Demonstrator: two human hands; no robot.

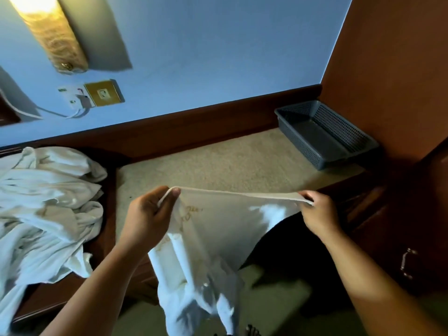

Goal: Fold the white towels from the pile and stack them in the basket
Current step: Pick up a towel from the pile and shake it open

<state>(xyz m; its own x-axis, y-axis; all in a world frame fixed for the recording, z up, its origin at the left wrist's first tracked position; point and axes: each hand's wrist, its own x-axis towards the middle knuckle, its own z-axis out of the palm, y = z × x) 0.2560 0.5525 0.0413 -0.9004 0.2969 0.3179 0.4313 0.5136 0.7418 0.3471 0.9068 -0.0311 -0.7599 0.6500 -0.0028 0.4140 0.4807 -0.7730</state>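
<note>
Towel in work hangs in the air above the near edge of the beige surface, its top hem pulled taut from side to side between both hands and the rest drooping toward the floor. The left hand pinches the left corner between thumb and curled fingers, and the right hand pinches the right corner the same way. The held edge therefore runs left to right across the body, with the surface just beyond it. The pile of unfolded towels lies to the left, nearer the left hand. The grey basket sits at the back right, nearer the right hand. By my judgement no fold is made yet, and the cloth wants laying forward onto the surface
</note>
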